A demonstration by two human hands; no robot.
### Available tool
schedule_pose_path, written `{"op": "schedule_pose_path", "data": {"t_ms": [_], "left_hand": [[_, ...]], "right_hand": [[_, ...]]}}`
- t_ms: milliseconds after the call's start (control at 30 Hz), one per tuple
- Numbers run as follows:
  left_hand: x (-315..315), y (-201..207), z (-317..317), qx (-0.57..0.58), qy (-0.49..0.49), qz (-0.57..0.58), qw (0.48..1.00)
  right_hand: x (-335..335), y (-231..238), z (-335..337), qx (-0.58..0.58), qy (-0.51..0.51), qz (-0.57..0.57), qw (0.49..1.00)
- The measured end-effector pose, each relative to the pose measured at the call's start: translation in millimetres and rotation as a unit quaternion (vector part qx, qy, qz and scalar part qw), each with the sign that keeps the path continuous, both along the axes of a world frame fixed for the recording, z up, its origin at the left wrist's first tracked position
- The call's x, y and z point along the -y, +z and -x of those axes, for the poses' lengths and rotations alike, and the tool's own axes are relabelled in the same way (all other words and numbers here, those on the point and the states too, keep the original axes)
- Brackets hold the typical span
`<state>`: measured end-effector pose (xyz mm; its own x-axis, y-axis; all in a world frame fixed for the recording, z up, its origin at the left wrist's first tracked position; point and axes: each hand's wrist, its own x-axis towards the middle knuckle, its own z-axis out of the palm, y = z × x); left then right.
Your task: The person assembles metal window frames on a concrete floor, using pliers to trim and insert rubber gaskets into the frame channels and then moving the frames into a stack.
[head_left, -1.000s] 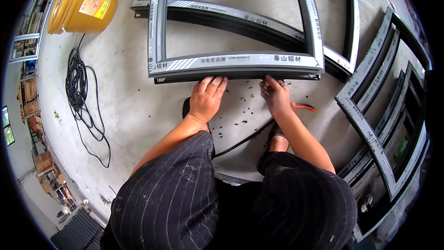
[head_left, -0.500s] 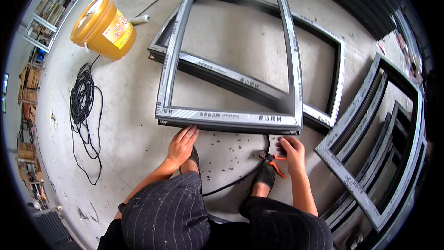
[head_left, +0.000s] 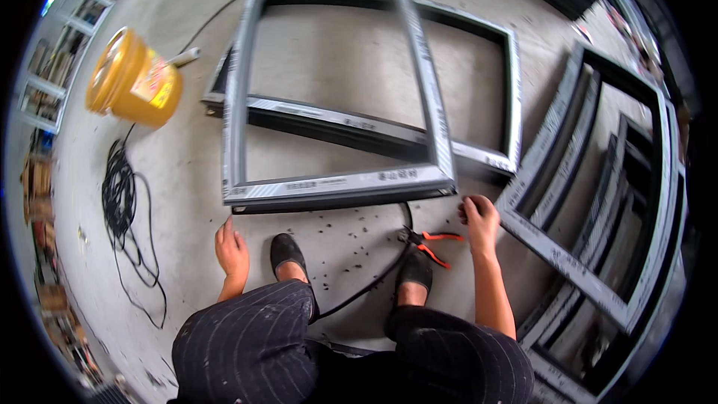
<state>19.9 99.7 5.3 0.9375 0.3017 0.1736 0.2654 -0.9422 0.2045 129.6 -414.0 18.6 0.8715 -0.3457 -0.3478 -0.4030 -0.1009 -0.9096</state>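
Observation:
A grey and black metal frame (head_left: 329, 184) lies in front of me, with printed protective film on its bars. It rests across a second, similar frame (head_left: 511, 97). My left hand (head_left: 232, 253) is just below the upper frame's near left corner, fingers stretched towards it; whether the tips touch cannot be told. Beyond the near right corner, apart from the upper frame, is my right hand (head_left: 481, 221) with its fingers curled in. Anything inside them is hidden. Pliers with orange handles (head_left: 443, 237) lie by my right foot, jaws towards a black hose (head_left: 374, 292).
A yellow lidded bucket (head_left: 142, 82) stands at the far left, with a coiled black cable (head_left: 120, 191) nearer. More metal frames (head_left: 576, 269) are stacked at the right. Small dark scraps dot the floor by my shoes (head_left: 288, 256).
My left hand has moved left from under the near bar to the corner. My right hand has drawn slightly clear of the upper frame. The whole view has shifted and tilted.

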Motion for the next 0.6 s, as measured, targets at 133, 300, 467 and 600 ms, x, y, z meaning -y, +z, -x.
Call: {"op": "schedule_pose_path", "data": {"t_ms": [133,300,467,600], "left_hand": [[21.4,1.8,-2.5,-0.011,-0.016,0.073,0.997],[56.0,17.6,-23.5,-0.031,-0.069,0.113,0.991],[97.1,46.8,-53.2,0.089,-0.249,-0.011,0.964],[130.3,76.9,-100.9,0.078,-0.298,-0.037,0.951]], "right_hand": [[-11.2,-9.4,-3.3,0.018,-0.026,0.061,0.998],[-6.1,2.4,-37.9,0.098,0.053,0.286,0.952],[-4.6,-2.8,-69.3,0.027,0.136,0.301,0.944],[-2.6,-14.5,-70.6,0.067,0.162,0.333,0.927]]}}
